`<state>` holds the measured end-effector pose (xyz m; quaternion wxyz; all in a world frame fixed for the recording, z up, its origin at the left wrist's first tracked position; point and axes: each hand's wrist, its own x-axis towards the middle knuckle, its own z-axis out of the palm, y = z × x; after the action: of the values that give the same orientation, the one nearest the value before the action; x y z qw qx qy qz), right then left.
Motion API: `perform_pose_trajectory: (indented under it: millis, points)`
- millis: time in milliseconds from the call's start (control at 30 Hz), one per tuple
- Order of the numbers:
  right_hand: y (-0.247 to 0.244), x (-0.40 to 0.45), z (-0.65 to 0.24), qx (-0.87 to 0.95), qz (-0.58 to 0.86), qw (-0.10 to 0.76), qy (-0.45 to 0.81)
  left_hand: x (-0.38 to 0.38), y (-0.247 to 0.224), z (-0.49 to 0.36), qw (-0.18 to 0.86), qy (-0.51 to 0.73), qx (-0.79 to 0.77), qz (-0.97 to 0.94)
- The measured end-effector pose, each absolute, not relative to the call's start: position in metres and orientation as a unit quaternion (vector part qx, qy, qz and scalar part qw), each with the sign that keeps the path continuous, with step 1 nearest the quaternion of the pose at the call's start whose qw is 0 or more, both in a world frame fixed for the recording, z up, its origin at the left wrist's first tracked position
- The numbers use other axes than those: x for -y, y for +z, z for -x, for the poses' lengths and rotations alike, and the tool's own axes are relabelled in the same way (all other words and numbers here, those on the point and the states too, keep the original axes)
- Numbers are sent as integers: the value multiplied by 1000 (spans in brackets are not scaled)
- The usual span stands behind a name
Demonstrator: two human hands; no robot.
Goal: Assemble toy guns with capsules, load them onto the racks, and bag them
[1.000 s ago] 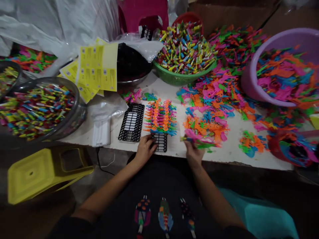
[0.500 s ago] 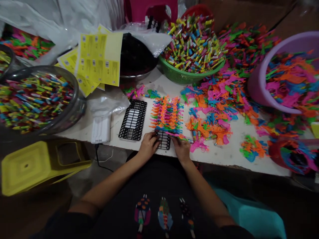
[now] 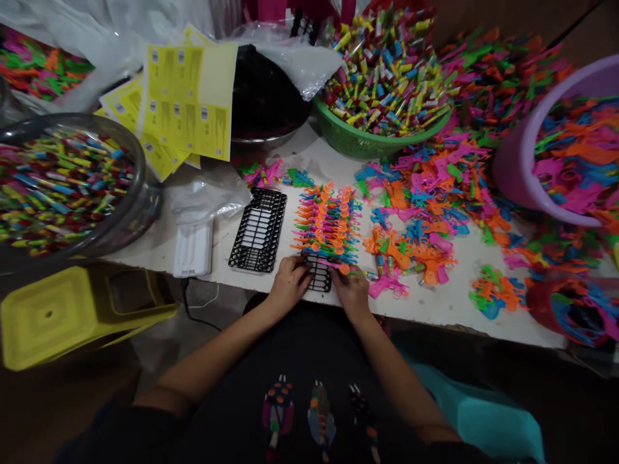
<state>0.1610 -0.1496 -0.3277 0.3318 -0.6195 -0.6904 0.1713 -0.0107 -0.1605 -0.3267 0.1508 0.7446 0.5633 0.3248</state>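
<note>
A black wire rack (image 3: 320, 280) lies at the table's front edge, its upper part covered by rows of coloured plastic pieces (image 3: 329, 222). My left hand (image 3: 291, 280) is at the rack's left side, fingers bent together near its edge; what they grip is too small to tell. My right hand (image 3: 351, 290) is closed at the right side, fingertips on a pink piece (image 3: 333, 265) lying across the rack. A second black rack (image 3: 258, 231), with white strips showing through it, lies to the left of my left hand.
Loose coloured pieces (image 3: 411, 241) are heaped to the right, before a purple tub (image 3: 520, 167). A green basket (image 3: 372, 143) and a grey bowl (image 3: 140, 187) hold small tubes. Yellow sheets (image 3: 186, 96) lie behind a white box (image 3: 193, 250).
The view has shifted slightly. A pink piece between my hands now lies lower on the rack, and the blue piece above it shows more. Both hands remain beside the rack.
</note>
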Motion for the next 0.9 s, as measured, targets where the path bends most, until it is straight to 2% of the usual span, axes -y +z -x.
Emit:
perform_pose_trajectory:
  millis: [100, 300, 400, 467, 533, 567, 600, 733, 800, 900]
  points:
    - [-327, 145, -154, 707, 628, 280, 165, 159, -327, 10, 155, 323, -568, -741]
    - [-313, 143, -169, 749, 599, 240, 153, 160, -322, 13, 140, 333, -562, -744]
    - [-296, 142, -199, 681, 688, 242, 66, 165, -315, 16, 143, 354, -559, -736]
    - [-287, 137, -220, 594, 776, 211, 15, 168, -307, 15, 163, 373, -554, -726]
    - [-280, 131, -237, 549, 819, 162, 36, 171, -297, 11, 204, 391, -534, -721]
    - [-277, 129, -241, 542, 823, 163, 54, 171, -291, 8, 230, 398, -520, -720]
    - [-274, 130, -242, 538, 818, 191, 63, 172, -285, 4, 256, 405, -504, -719]
    - [-264, 155, -212, 565, 717, 407, 20, 176, -261, -7, 336, 436, -456, -700]
    - [-262, 173, -187, 667, 614, 419, 45, 180, -256, -8, 358, 459, -450, -677]
    - [-265, 187, -162, 802, 459, 370, 100, 187, -264, -2, 379, 475, -461, -647]
